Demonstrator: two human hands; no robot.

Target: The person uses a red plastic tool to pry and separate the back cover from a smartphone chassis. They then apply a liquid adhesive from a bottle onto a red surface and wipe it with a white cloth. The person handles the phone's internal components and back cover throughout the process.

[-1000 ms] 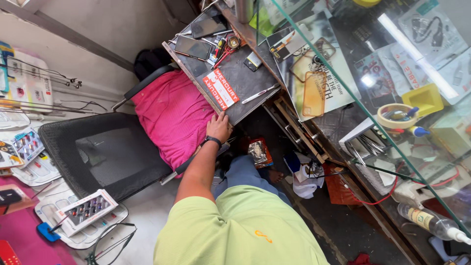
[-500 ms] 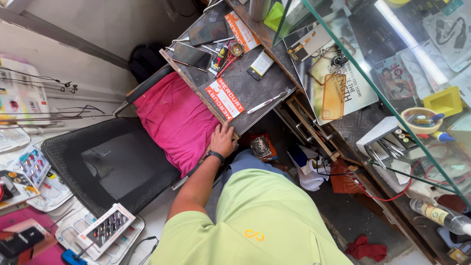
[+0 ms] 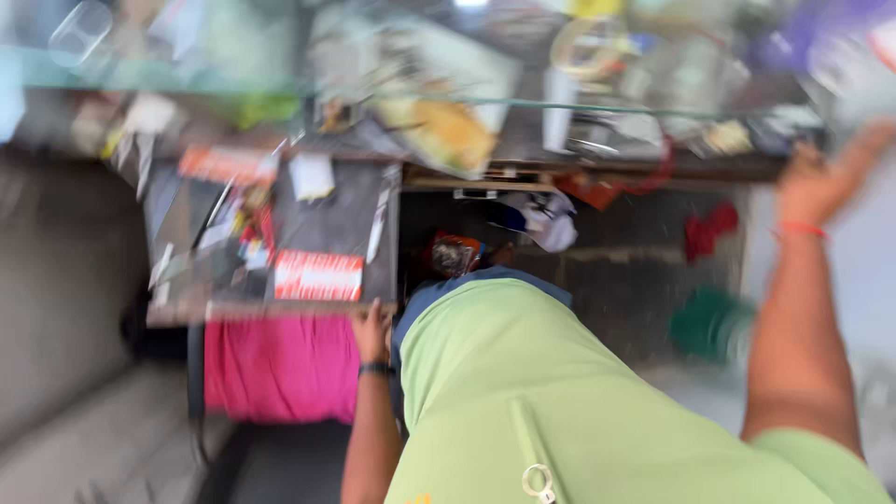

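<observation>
The view is badly blurred by motion. My left hand (image 3: 371,331), with a black band at the wrist, lies on the front edge of a pulled-out dark drawer (image 3: 341,219); its fingers seem curled over the edge. In the drawer are small tools and a red and white card (image 3: 317,275). My right hand (image 3: 821,177) is raised at the far right beside the counter, a red thread at the wrist, fingers apart and nothing in it. My lime green shirt (image 3: 560,401) fills the lower middle.
A glass-topped counter (image 3: 448,103) crowded with blurred items runs along the top. A pink cloth (image 3: 280,369) lies on a black seat (image 3: 280,462) under the drawer. Below the counter are a white and blue cloth (image 3: 541,219), a red rag (image 3: 709,229) and a green object (image 3: 709,322).
The view has swung round sharply and blurred. My right arm has come into view, raised at the right. My left hand has stayed at the drawer's edge.
</observation>
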